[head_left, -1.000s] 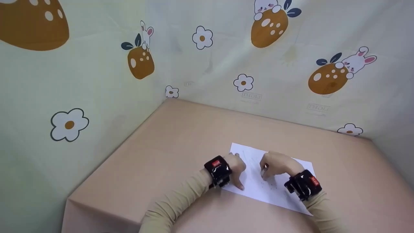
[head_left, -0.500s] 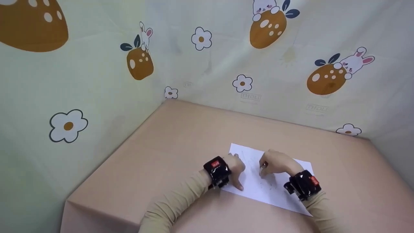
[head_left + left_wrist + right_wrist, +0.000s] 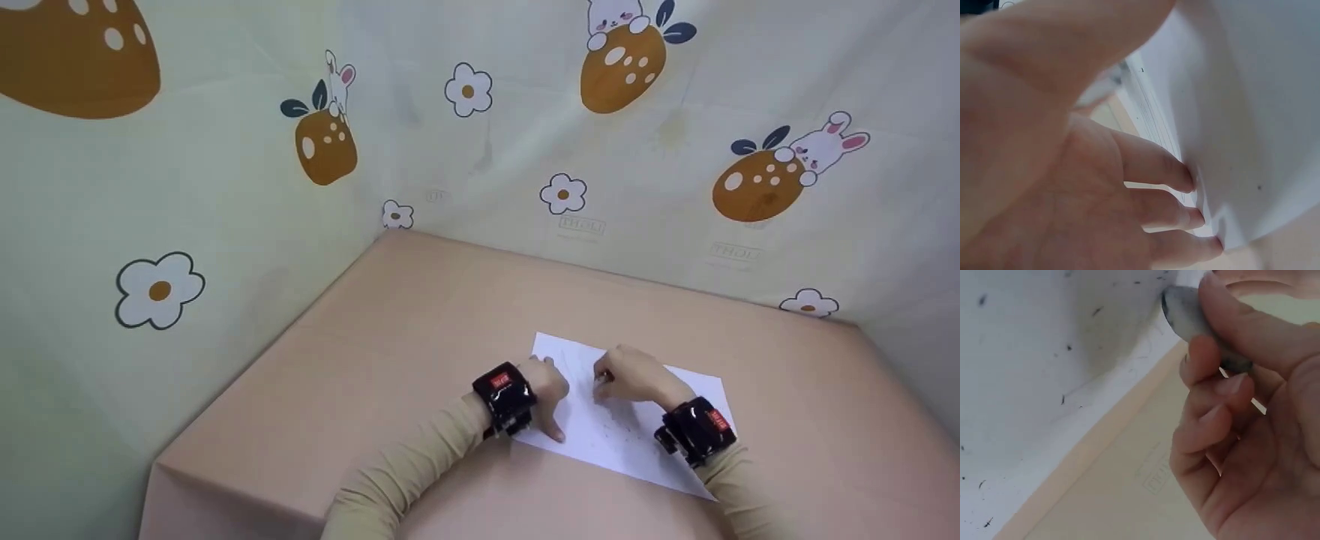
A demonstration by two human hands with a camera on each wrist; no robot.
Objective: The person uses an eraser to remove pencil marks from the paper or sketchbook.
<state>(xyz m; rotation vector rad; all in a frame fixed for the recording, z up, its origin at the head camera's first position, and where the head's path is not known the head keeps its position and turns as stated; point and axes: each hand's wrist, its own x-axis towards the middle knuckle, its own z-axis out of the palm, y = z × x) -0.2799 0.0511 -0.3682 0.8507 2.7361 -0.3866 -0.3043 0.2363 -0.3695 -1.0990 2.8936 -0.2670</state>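
Lower right of frame: right hand (image 3: 634, 375) pinched a smudged eraser (image 3: 1188, 316) over paper (image 3: 604, 435); faint lines (image 3: 568, 365) lay left of it, nearer the left hand (image 3: 547, 382), outstretched on the paper.

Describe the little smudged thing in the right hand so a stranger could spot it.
On the peach-covered table lies a white sheet of paper. Over it, the right hand pinches a small, rounded, eraser-like piece. Unlike the tiny dark specks nearby, it is chunky, pale grey with darker smudges.
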